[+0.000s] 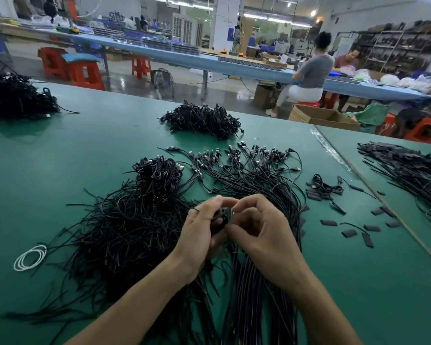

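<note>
- Left hand [199,232]: fingers curled round the black cable [220,219], with the thumb and forefinger pinching near its top. We hold it raised over the near middle of the table, probably to keep it clear of the heaps below.
- Right hand [261,230]: thumb and forefinger pinch the same cable, tips meeting the left fingertips, and the other fingers are curled in.
- Black cable: thin, round and rubbery-looking, looped in the grip (we cannot tell whether the dark bit between the fingertips is a plug or a sleeve).
- Fanned cables [246,175]: lying side by side with their plugs at the far end. We judge this makes it easy to draw them one at a time.
- Sleeve pieces [329,222]: short, flat, matte black oblongs, scattered near the right hand, presumably to be within reach.
- Tangled pile [135,220]: thin black strands, kinked, to the left.
- White loop [30,257]: a thin coil on the green mat [60,158].
</note>
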`<state>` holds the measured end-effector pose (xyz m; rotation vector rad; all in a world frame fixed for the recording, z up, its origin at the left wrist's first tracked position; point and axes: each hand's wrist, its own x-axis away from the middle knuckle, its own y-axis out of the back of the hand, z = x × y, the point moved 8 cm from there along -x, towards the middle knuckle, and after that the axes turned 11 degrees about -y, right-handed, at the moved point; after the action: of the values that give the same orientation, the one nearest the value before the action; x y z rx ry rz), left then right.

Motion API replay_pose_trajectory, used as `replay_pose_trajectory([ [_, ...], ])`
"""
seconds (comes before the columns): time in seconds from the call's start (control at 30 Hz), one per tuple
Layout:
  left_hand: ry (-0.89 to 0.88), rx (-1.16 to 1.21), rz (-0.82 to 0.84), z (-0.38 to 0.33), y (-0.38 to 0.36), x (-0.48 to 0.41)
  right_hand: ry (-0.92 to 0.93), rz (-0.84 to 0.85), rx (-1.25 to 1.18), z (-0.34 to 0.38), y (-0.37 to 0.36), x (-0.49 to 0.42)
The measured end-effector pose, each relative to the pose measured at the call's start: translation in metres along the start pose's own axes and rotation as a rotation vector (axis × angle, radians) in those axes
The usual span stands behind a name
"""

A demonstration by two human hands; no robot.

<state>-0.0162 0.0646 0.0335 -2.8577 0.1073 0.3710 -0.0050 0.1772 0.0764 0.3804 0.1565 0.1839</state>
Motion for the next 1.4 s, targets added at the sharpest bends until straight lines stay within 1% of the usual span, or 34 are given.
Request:
replay_pose_trajectory([
  [0.1,0.014,-0.036,-0.086,-0.001,0.009,-0.001,0.028,0.045,0.080,0.005,-0.002,0.002],
  [0.2,0.025,-0.051,-0.145,0.002,0.011,-0.001,0.022,-0.001,0.123,0.008,0.001,0.002],
  [0.33,-0.033,-0.059,-0.137,-0.001,0.009,-0.001,-0.044,-0.038,0.140,0.003,-0.001,0.002],
  [0.47,-0.105,-0.071,-0.143,-0.007,0.013,-0.002,-0.131,-0.027,0.070,-0.007,-0.004,0.004],
  [0.6,-0.093,-0.085,-0.116,-0.004,0.014,-0.002,-0.105,-0.048,0.138,-0.005,-0.005,0.005],
  [0.73,-0.120,-0.150,-0.100,-0.006,0.012,-0.003,-0.060,-0.118,0.240,0.001,-0.007,0.004],
  [0.83,-0.114,-0.192,-0.073,-0.005,0.012,-0.003,-0.010,-0.126,0.347,0.006,-0.008,0.004],
  [0.97,-0.100,-0.112,-0.095,-0.002,0.011,-0.002,0.062,-0.156,0.504,0.009,-0.010,0.007],
  [1.13,-0.018,-0.018,-0.167,0.008,0.011,-0.003,0.256,-0.194,0.827,0.018,-0.031,0.021],
  [1.23,0.034,0.011,-0.167,0.014,0.012,-0.003,0.381,-0.173,0.945,0.023,-0.037,0.027],
  [1.33,0.147,-0.017,-0.134,0.023,0.013,-0.001,0.555,-0.141,1.091,0.032,-0.042,0.032],
  [1.4,0.302,-0.052,-0.026,0.035,0.009,0.003,0.645,-0.092,1.145,0.038,-0.041,0.033],
])
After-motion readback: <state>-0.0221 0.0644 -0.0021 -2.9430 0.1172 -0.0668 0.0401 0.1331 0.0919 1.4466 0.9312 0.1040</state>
